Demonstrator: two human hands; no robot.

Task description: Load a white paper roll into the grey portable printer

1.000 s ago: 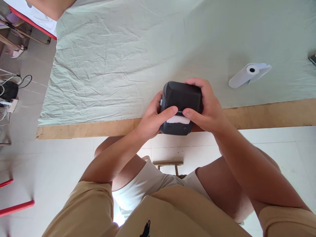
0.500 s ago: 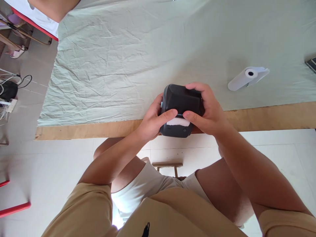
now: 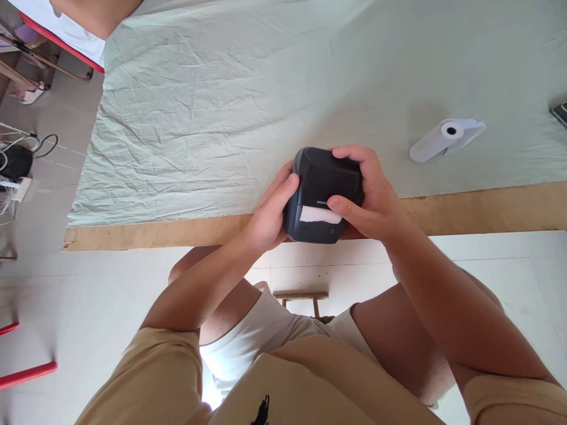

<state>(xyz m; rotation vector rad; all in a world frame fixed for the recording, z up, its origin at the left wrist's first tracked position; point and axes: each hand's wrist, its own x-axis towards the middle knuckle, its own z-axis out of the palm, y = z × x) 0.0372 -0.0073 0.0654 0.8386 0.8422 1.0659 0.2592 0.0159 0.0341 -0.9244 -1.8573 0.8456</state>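
Observation:
Between my two hands is a small black label printer (image 3: 330, 177), at the near edge of the table. A strip of white paper (image 3: 321, 214) pokes out of its front slot, with a power mark on the panel below. My left hand (image 3: 274, 206) grips the printer's left side, the thumb lying along its upper left edge. Around the right side wraps my right hand (image 3: 370, 192), thumb on the lid beside the slot and fingers over the far corner. Its underside and the left fingertips are hidden.
A white paper roll (image 3: 436, 140) with a loose end stands to the right on the pale green cloth (image 3: 199, 118). The table's wooden edge (image 3: 155, 231) runs in front of me. A dark object (image 3: 560, 113) sits at the far right. Another person's arm (image 3: 100, 15) rests at the top left.
My left thumb has moved off the lid near the paper slot to the printer's upper left edge. The printer has tilted slightly. My right hand keeps nearly the same grip.

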